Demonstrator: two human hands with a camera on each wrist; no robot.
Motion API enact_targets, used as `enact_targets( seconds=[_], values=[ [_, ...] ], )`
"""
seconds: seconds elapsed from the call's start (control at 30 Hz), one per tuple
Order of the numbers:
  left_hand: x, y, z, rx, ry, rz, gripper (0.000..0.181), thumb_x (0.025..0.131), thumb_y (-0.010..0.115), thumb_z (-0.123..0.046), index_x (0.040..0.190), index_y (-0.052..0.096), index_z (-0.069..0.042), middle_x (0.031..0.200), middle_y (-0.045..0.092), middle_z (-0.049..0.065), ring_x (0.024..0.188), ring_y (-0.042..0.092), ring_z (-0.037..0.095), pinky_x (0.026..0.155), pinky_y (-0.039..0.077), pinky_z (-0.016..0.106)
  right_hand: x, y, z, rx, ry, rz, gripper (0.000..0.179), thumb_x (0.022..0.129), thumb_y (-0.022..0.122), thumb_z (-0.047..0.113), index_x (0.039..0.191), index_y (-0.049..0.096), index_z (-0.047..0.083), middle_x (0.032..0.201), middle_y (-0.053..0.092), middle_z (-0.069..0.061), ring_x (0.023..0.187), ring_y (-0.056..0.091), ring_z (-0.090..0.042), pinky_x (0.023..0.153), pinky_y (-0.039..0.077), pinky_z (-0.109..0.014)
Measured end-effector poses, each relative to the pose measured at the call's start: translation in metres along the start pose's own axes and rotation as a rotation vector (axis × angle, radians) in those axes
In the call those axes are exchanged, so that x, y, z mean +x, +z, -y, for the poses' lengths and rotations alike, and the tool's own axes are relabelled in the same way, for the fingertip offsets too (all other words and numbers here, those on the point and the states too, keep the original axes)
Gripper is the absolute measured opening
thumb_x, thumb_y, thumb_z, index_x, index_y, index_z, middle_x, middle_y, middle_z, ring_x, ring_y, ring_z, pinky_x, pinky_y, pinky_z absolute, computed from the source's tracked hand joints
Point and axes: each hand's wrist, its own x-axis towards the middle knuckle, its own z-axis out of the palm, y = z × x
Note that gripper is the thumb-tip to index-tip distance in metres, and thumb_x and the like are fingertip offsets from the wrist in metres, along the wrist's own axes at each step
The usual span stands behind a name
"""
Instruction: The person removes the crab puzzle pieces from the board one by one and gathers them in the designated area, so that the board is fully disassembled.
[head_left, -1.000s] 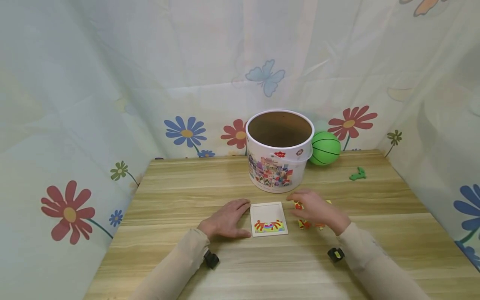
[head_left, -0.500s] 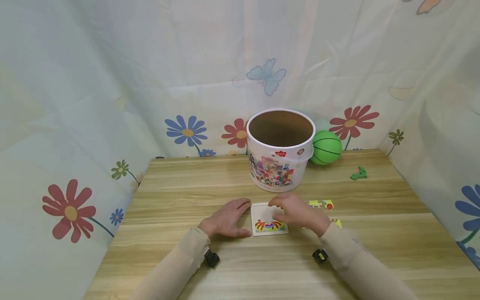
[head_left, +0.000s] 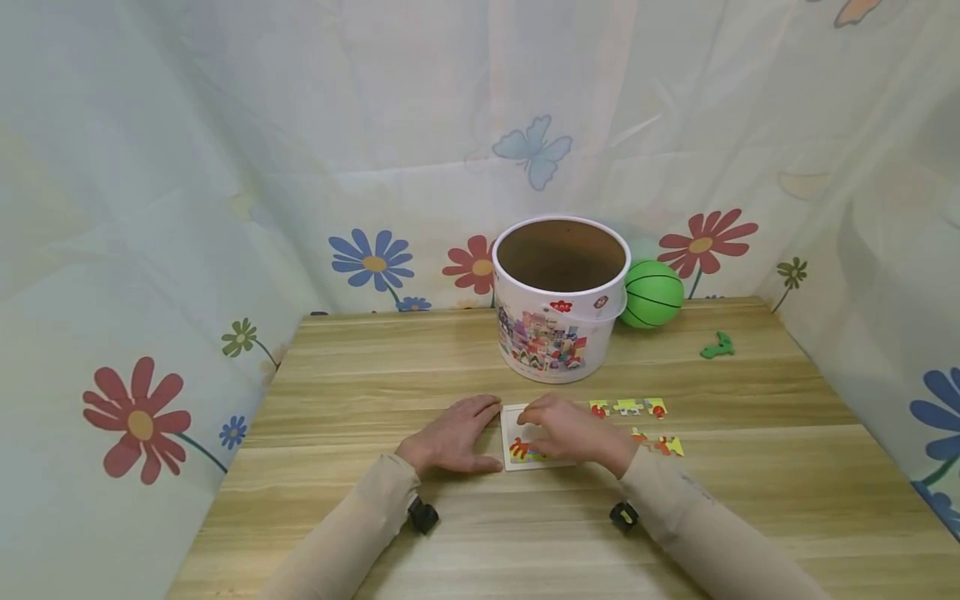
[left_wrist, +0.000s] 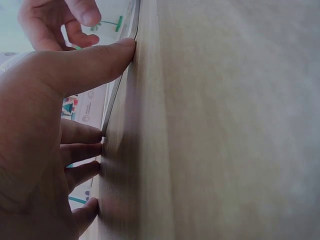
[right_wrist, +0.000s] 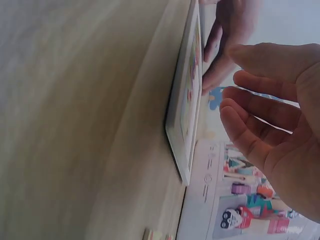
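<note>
A small jigsaw tray (head_left: 513,465) with a pale raised frame lies flat on the table; red, yellow and purple pieces fill its lower part. My left hand (head_left: 453,437) rests at the tray's left side, thumb and fingertips against the frame's edge, as the left wrist view also shows. Above the tray hovers my right hand (head_left: 573,429), fingers loosely bent and thumb apart; nothing shows between them in the right wrist view. It hides the tray's right part. Loose yellow-and-red jigsaw pieces (head_left: 628,407) lie to the right of the tray.
Behind the tray stands a white printed bucket (head_left: 555,333) with its top uncovered. A green ball (head_left: 652,294) sits beside it at the back. A small green toy piece (head_left: 717,345) lies farther right. Flower-printed curtains (head_left: 420,183) enclose the wooden table (head_left: 360,367).
My right hand has moved left from the loose pieces to over the tray, uncovering several of them. The left hand has stayed at the tray's edge.
</note>
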Motion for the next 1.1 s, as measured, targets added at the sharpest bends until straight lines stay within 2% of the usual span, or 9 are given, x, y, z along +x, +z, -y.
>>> enact_targets(
  seconds=[0.13,0.37,0.57,0.87,1.1],
  values=[
    [0.000,-0.001,0.000,-0.001,0.003,-0.004,0.098,0.082,0.060,-0.068,0.151,0.032,-0.005,0.157,0.031,0.010,0.145,0.029,0.026,0.121,0.024,0.040,0.004,0.005,0.002,-0.014,0.004,0.034,0.034,0.087,0.071,0.020,0.118,0.068,0.008,0.119,0.067,-0.007,0.113,0.060,-0.024,0.099,0.050,-0.041],
    [0.001,-0.003,0.003,0.008,0.011,-0.010,0.097,0.082,0.059,-0.068,0.151,0.032,-0.005,0.157,0.031,0.011,0.145,0.029,0.026,0.120,0.024,0.040,0.010,0.011,0.004,-0.045,-0.073,0.044,0.030,0.083,0.072,0.013,0.112,0.069,0.007,0.110,0.068,-0.005,0.104,0.062,-0.019,0.093,0.052,-0.036],
    [0.002,-0.004,0.004,0.005,0.010,-0.006,0.097,0.082,0.059,-0.068,0.151,0.032,-0.005,0.158,0.030,0.010,0.145,0.028,0.026,0.121,0.024,0.040,0.012,0.012,0.007,-0.035,-0.057,0.062,0.028,0.083,0.072,0.013,0.110,0.069,0.008,0.107,0.068,-0.004,0.099,0.061,-0.016,0.091,0.053,-0.034],
    [0.001,-0.003,0.003,-0.009,0.012,-0.006,0.098,0.082,0.061,-0.067,0.151,0.032,-0.005,0.157,0.030,0.011,0.145,0.029,0.026,0.120,0.024,0.040,0.013,0.016,0.011,-0.071,-0.114,0.035,0.023,0.076,0.072,0.008,0.099,0.071,0.008,0.099,0.068,-0.005,0.093,0.062,-0.019,0.085,0.053,-0.034],
    [0.001,0.001,0.002,-0.016,0.009,0.002,0.098,0.082,0.061,-0.067,0.152,0.032,-0.005,0.158,0.030,0.010,0.145,0.029,0.026,0.120,0.024,0.039,0.013,0.018,0.016,-0.076,-0.069,0.069,0.021,0.077,0.073,0.007,0.097,0.072,0.009,0.099,0.068,-0.004,0.092,0.062,-0.019,0.086,0.054,-0.033]
  ],
)
